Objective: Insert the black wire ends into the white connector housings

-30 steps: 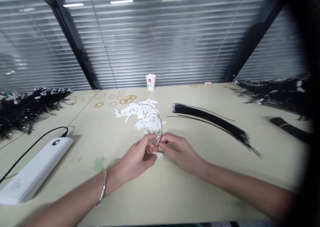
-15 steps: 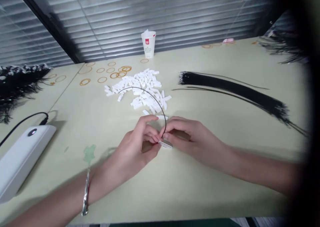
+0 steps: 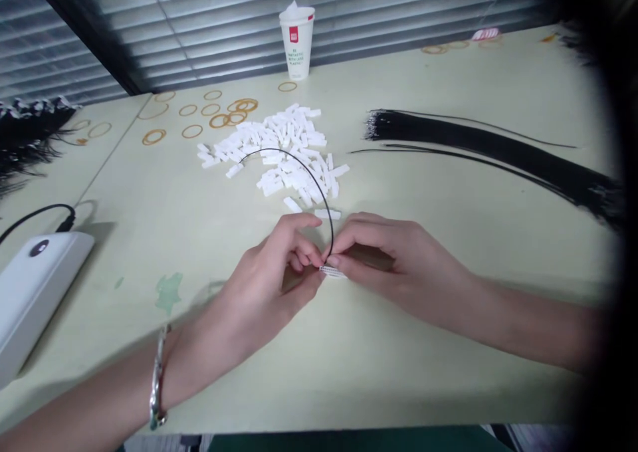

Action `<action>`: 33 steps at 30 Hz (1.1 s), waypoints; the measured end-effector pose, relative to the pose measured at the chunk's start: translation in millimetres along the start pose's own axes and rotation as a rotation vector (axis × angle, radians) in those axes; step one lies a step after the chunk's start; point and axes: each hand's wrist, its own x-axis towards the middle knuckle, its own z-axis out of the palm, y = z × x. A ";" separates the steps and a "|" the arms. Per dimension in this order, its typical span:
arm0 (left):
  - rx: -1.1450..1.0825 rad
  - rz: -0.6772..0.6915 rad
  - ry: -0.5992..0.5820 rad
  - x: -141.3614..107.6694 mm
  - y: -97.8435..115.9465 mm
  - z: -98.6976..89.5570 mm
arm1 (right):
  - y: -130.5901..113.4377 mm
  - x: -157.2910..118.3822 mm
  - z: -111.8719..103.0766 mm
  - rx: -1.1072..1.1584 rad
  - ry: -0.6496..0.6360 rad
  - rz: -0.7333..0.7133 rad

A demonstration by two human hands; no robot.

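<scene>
A small white connector housing (image 3: 333, 272) with rows of tiny holes is pinched at its left end by my left hand (image 3: 272, 272). Close beside it, my right hand (image 3: 393, 256) grips a thin black wire (image 3: 323, 196) between thumb and forefinger. The wire's near end is at the housing; whether it sits inside a hole is hidden by the fingertips. From there it arcs up and left, its far end over a heap of white connector housings (image 3: 284, 139).
A thick bundle of black wires (image 3: 463, 136) lies at the right, with loose wires alongside. Rubber bands (image 3: 219, 116) and a paper cup (image 3: 298, 43) are at the back. A white power bank (image 3: 44, 292) with a cable stands at the left, below more black wires (image 3: 27, 133).
The view has tilted down slightly, so the table's things appear higher. Both hands stay together at the housing, and the wire keeps nearly the same arc.
</scene>
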 end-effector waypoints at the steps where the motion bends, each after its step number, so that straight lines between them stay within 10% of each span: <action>1: -0.001 -0.002 -0.001 0.1 0.2 -0.1 | -0.1 0.2 0.0 0.003 0.001 0.001; 20: 0.023 0.008 -0.002 1.2 0.8 0.3 | -2.2 0.1 0.1 -0.054 0.034 -0.047; 33: 0.039 0.013 0.002 2.8 1.7 0.3 | -2.5 -2.9 2.7 -0.291 0.094 -0.326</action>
